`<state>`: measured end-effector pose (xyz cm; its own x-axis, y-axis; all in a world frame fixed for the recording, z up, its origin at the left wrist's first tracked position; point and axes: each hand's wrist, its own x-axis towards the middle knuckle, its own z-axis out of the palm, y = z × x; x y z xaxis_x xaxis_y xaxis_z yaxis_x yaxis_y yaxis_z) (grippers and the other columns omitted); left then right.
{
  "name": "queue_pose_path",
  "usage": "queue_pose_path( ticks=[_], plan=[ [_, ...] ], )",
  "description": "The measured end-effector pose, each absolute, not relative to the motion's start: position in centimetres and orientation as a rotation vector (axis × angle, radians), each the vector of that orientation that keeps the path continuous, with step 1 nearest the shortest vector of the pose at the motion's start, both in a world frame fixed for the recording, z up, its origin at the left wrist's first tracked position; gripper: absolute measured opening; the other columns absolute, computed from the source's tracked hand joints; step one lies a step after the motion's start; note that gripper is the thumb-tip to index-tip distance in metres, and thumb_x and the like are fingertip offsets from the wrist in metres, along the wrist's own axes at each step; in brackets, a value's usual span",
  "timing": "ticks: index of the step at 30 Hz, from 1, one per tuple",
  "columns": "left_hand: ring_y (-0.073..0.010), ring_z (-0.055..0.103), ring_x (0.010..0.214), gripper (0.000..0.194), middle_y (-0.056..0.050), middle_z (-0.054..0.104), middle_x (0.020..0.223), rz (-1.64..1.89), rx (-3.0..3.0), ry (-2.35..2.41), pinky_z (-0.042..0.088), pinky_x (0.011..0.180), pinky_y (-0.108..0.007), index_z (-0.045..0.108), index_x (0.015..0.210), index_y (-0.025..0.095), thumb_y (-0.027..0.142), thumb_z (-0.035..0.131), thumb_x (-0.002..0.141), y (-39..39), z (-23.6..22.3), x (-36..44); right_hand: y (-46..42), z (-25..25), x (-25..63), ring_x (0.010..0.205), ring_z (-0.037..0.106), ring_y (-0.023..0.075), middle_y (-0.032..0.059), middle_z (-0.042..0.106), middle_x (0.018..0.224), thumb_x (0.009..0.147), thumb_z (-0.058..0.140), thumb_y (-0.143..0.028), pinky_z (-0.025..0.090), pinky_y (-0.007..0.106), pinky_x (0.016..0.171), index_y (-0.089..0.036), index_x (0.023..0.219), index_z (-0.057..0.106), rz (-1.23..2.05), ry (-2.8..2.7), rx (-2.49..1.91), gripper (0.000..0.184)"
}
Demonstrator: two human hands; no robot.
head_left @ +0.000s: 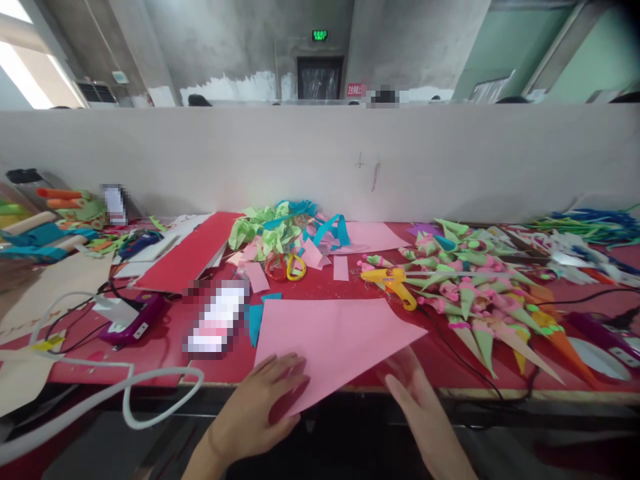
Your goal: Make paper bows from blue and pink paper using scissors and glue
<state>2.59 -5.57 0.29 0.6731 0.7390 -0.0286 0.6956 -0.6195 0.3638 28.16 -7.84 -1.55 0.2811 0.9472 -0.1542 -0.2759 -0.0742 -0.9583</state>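
Note:
A sheet of pink paper [330, 340] lies askew at the table's front, its near corner reaching past the edge. My left hand [260, 403] is on its near left side, fingers over the top and thumb by the near corner, holding it. Beside the slanting right edge of the sheet is my right hand [413, 393], slightly blurred. Its thumb stands apart from the fingers, which are partly hidden at the paper's edge, and no object shows in it. Blue paper pieces [255, 323] stick out from behind the sheet's left side.
A yellow glue gun [393, 283] lies by a heap of green and pink paper cones [475, 300]. Scissors [287, 268] rest near crumpled green paper scraps [267, 230]. To the left are a phone [220, 317], a purple power strip [135, 323] and a white cable [165, 375].

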Motion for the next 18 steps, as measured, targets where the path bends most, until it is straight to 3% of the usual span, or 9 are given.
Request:
queue_pose_path(
  ticks=[6, 14, 18],
  plan=[
    [-0.0193, 0.027, 0.126, 0.053, 0.002, 0.031, 0.137, 0.151, 2.542, 1.053, 0.022, 0.104, -0.040, 0.039, 0.123, 0.031, 0.026, 0.049, 0.072, -6.0, -0.1, 2.8, -7.3, 0.1, 28.4, 0.103, 0.054, 0.0257, 0.0047, 0.064, 0.103, 0.069, 0.040, -0.066, 0.046, 0.043, 0.081, -0.029, 0.112, 0.053, 1.355, -0.282, -1.109, 0.059],
    [-0.0195, 0.028, 0.125, 0.061, 0.004, 0.035, 0.135, 0.175, 2.536, 0.980, 0.018, 0.105, -0.041, 0.046, 0.117, 0.030, 0.012, 0.046, 0.059, -5.8, 0.4, 3.5, -8.1, -2.0, 30.8, 0.076, 0.064, 0.0283, 0.0071, 0.070, 0.072, 0.065, 0.030, -0.075, 0.049, 0.042, 0.072, -0.020, 0.083, 0.068, 1.448, -0.498, -1.156, 0.069],
    [-0.0199, 0.025, 0.126, 0.069, 0.007, 0.036, 0.134, 0.178, 2.606, 0.954, 0.014, 0.105, -0.045, 0.044, 0.119, 0.033, 0.005, 0.043, 0.056, -5.0, 0.8, 4.0, -7.5, -0.9, 29.3, 0.079, 0.063, 0.0276, 0.0067, 0.069, 0.074, 0.067, 0.034, -0.072, 0.049, 0.040, 0.072, -0.020, 0.097, 0.065, 1.502, -0.677, -0.975, 0.068]
  ],
)
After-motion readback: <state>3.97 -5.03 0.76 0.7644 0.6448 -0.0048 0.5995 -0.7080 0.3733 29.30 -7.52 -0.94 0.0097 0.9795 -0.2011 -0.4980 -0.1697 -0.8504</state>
